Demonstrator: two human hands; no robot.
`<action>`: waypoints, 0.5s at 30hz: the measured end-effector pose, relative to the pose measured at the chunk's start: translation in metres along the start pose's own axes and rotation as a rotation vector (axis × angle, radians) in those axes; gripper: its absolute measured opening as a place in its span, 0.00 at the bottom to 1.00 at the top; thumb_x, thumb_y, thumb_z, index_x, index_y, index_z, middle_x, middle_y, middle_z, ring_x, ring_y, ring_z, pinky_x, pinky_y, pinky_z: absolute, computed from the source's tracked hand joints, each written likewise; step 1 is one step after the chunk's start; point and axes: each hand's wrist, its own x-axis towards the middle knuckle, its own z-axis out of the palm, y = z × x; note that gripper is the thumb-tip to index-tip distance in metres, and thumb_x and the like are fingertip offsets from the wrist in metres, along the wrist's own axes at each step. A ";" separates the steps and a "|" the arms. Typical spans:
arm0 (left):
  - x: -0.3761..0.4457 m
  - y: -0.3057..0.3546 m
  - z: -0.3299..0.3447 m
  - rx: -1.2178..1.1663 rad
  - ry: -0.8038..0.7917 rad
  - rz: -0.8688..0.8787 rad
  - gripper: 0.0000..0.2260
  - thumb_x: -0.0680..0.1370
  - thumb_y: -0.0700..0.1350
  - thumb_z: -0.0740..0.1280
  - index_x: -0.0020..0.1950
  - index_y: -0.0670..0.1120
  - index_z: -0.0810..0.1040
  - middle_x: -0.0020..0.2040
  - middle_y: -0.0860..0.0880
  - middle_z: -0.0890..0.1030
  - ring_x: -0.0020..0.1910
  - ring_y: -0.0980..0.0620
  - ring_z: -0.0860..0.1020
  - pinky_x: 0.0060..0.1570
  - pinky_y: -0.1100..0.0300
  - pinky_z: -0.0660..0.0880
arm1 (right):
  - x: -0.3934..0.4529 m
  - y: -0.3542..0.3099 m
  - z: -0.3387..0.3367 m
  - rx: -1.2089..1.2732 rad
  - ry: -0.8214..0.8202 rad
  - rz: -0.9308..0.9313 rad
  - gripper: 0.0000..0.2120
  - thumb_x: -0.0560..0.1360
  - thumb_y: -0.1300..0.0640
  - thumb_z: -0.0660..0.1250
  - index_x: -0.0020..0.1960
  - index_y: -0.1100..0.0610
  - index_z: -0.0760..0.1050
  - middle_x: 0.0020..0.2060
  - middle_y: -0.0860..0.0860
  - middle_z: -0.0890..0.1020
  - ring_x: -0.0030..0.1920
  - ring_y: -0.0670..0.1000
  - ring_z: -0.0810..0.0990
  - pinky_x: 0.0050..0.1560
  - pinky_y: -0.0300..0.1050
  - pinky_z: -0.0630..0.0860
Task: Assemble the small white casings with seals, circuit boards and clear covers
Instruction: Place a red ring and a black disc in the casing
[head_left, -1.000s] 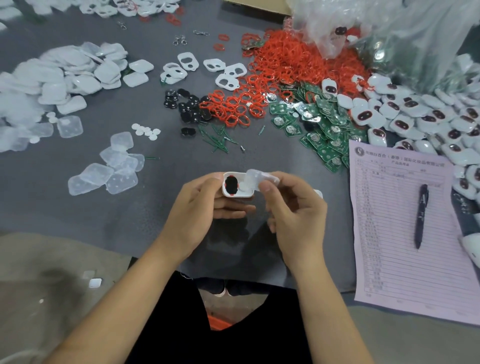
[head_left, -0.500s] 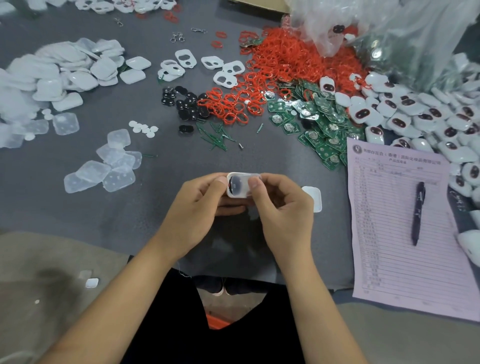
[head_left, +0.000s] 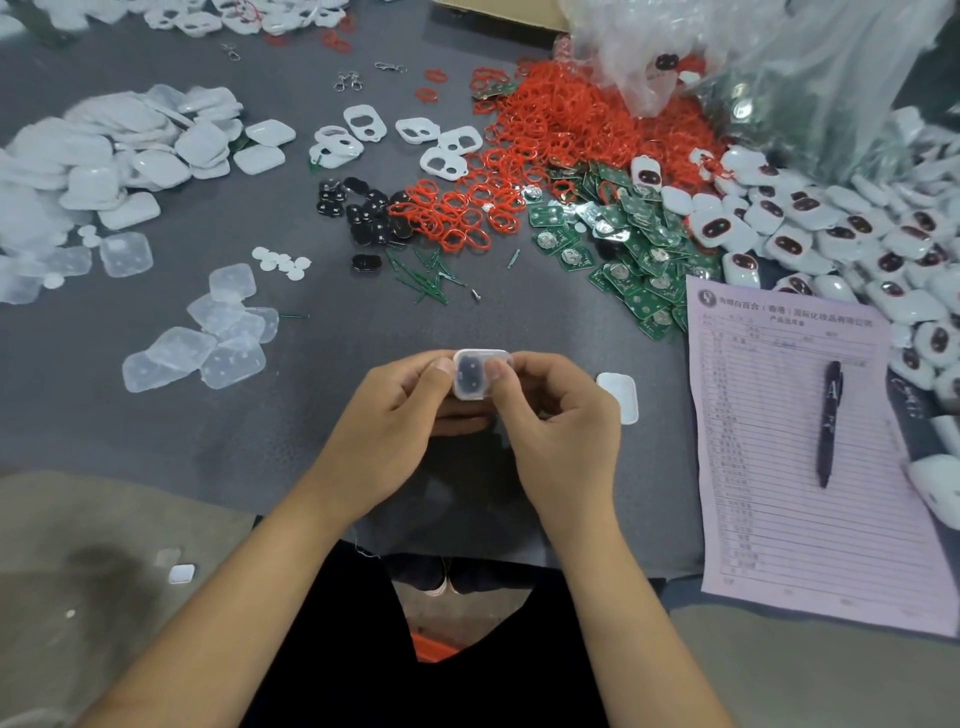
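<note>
One casing (head_left: 480, 375) mid-assembly, clear cover seated over its dark insert, looks like the press-shut step. Many finished units (head_left: 810, 228) piled beyond the pink form (head_left: 810, 447); loose red seals (head_left: 561, 130), green boards (head_left: 628, 249) and clear covers (head_left: 208, 343) left, so plenty to go. Left hand (head_left: 387, 415) and right hand (head_left: 556, 415) both pinch the casing, thumbs on top, held above the table (head_left: 104, 415) left of the form.

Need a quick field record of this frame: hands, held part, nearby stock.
left hand: holds casing, thumb on the clear cover
right hand: holds casing, thumb on the clear cover
casing: held above the table, clear cover on top
loose white piece: on table, right of the hands
clear covers: front left
red seals: far centre
circuit boards: right of centre
pen: on form
</note>
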 end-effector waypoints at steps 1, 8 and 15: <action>0.000 0.000 0.000 -0.008 -0.003 0.004 0.17 0.88 0.42 0.55 0.66 0.46 0.82 0.58 0.47 0.87 0.59 0.48 0.85 0.56 0.58 0.82 | 0.000 0.000 0.000 -0.017 0.005 -0.019 0.08 0.78 0.56 0.74 0.46 0.43 0.81 0.37 0.42 0.85 0.35 0.46 0.83 0.38 0.36 0.78; 0.001 -0.002 -0.002 -0.109 -0.062 0.000 0.18 0.87 0.44 0.54 0.65 0.48 0.84 0.60 0.45 0.86 0.62 0.46 0.83 0.58 0.57 0.81 | 0.000 0.004 0.002 -0.088 0.033 -0.055 0.09 0.77 0.55 0.74 0.44 0.41 0.80 0.29 0.43 0.79 0.29 0.43 0.75 0.33 0.32 0.69; 0.001 -0.002 -0.002 -0.127 -0.075 -0.008 0.18 0.87 0.43 0.54 0.66 0.44 0.82 0.61 0.43 0.85 0.63 0.44 0.83 0.60 0.54 0.81 | 0.000 0.006 0.002 -0.102 0.016 -0.063 0.11 0.76 0.54 0.75 0.51 0.43 0.74 0.26 0.44 0.74 0.26 0.44 0.72 0.32 0.29 0.64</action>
